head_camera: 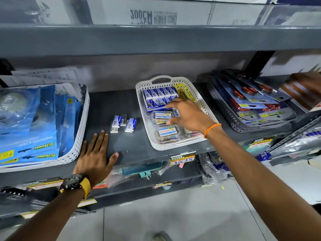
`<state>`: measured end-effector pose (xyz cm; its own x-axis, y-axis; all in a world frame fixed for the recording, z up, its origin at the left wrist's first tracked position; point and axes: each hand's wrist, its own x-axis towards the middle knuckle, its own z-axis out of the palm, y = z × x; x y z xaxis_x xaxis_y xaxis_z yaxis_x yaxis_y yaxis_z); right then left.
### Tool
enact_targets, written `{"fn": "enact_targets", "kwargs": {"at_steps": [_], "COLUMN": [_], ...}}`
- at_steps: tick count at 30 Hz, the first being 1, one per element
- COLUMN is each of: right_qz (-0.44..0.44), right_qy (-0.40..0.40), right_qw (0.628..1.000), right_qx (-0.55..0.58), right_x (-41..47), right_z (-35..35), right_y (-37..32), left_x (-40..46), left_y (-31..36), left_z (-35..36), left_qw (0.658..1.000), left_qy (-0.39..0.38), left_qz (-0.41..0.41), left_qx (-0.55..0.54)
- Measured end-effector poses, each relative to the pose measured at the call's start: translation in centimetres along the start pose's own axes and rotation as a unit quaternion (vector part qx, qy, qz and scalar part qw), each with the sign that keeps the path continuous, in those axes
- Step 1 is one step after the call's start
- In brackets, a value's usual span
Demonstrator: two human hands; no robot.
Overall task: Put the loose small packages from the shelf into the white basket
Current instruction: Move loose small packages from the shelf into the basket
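Several small blue-and-white packages [123, 124] lie loose on the dark shelf [111, 105], left of the white basket [203, 105]. The basket holds rows of blue boxes [159, 95] and clear labelled tubs [167, 133]. My right hand [187, 115] hangs over the basket's middle with fingers pointing down and left. A small blue package [176, 112] shows between its thumb and fingers; whether it is gripped is unclear. My left hand [96, 153], with a watch on its wrist, rests flat and open on the shelf, just in front of the loose packages.
A white basket of blue tape-dispenser packs [81, 129] stands at the left. A grey basket of carded scissors [225, 108] stands at the right, with another person's hand [307, 82] above it. A shelf beam runs overhead, and lower shelves hold more goods.
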<state>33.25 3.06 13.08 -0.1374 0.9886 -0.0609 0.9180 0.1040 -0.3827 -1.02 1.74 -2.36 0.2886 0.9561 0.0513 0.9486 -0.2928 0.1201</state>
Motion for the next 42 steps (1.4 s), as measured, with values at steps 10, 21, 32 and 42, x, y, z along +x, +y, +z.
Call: {"fn": "enact_targets", "kwargs": {"at_steps": [10,21,32,42], "right_qz": [-0.074,-0.052,-0.013,0.077], "right_qy": [0.047,-0.007,0.071,0.05], "right_qw": [0.99,0.97,0.997,0.994], "right_qx": [-0.11,-0.238,0.005,-0.056], "right_x": [5.4,8.4,9.2,12.2], "right_z": [5.4,10.2,4.9,2.3], "right_y": [-8.7,-10.0,-7.8,-2.2], "left_x": [0.1,-0.2,0.0,-0.1], "left_y": [-0.2,0.0,0.1,0.1], "left_z": [0.3,-0.3,-0.5,-0.4], "left_qw": [1.0,1.0,1.0,1.0], "left_qy": [-0.004,-0.011,-0.016,-0.014], "left_qz": [-0.006,-0.002,-0.007,-0.005], "left_qx": [-0.001,-0.02,-0.026,-0.021]}}
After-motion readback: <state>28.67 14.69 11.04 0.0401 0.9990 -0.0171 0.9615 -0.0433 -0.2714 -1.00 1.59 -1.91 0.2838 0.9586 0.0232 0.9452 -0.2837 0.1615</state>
